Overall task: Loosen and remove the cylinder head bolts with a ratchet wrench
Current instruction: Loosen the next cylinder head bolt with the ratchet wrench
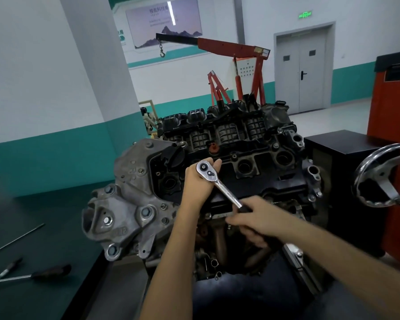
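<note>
Over ribbed engine, slim chrome ratchet

Dim, even indoor light; soft blur throughout; wide-angle bowing at edges

chrome ratchet wrench, blk engine, red hoist
</note>
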### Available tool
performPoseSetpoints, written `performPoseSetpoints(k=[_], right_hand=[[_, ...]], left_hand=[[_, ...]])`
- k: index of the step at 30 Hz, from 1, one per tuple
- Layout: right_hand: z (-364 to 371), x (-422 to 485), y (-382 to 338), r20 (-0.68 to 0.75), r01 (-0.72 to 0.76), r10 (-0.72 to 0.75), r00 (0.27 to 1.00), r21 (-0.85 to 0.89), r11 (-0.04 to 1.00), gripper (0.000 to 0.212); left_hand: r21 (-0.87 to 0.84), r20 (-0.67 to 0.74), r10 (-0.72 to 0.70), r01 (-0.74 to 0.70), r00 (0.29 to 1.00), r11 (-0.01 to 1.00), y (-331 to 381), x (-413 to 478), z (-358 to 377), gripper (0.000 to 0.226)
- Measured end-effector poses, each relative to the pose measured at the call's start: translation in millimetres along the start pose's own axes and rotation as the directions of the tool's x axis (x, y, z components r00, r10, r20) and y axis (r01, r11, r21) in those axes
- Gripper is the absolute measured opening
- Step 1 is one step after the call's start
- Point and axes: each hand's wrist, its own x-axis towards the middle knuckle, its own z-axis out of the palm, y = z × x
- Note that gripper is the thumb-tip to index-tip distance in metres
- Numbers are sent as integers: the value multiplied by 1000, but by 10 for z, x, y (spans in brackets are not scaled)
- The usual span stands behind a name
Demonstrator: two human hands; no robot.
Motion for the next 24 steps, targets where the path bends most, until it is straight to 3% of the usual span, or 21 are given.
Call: performPoseSetpoints(k=[1,3,5,7,8,12,17,19,21,24], right_hand=[[-195,30,-76,-21,12,-17,1000,-217,976,23],[-574,100,-277,-109,49,-161,981,-664,746,22],[-789,144,-451,-133,31,-248,960,-825,564,22],[-785,151,-440,-157,0,-248,956,-846,534,21],[-689,123,-357,-182,-11,-244,953,-821,571,19],[140,-42,108,-337,71,-257,906,-476,877,21],[958,145,194,-449,178,-219,866,-133,975,12],[895,153,199,-429,161,-217,877,-162,974,10],[593,91,218,-363,142,-258,895,-317,938,11],[-140,26,93,-177,120,-282,943,-611,783,12]], left_hand=[[4,31,0,0,1000,1000,5,13,-31,57],[-34,66,1,1,998,999,33,21,-63,56],[-73,56,12,-8,998,997,35,4,-52,55],[-140,-13,16,-18,1000,990,18,-51,2,51],[-178,-58,11,-21,998,984,-1,-77,36,47],[-206,-193,-54,13,980,978,-28,-78,127,46],[-81,-178,16,-30,984,996,-11,-79,102,44],[-76,-162,-13,0,987,997,-12,-71,73,45],[-104,-118,-51,38,992,994,-19,-40,50,51],[-96,-32,-29,25,999,995,-4,-12,37,57]])
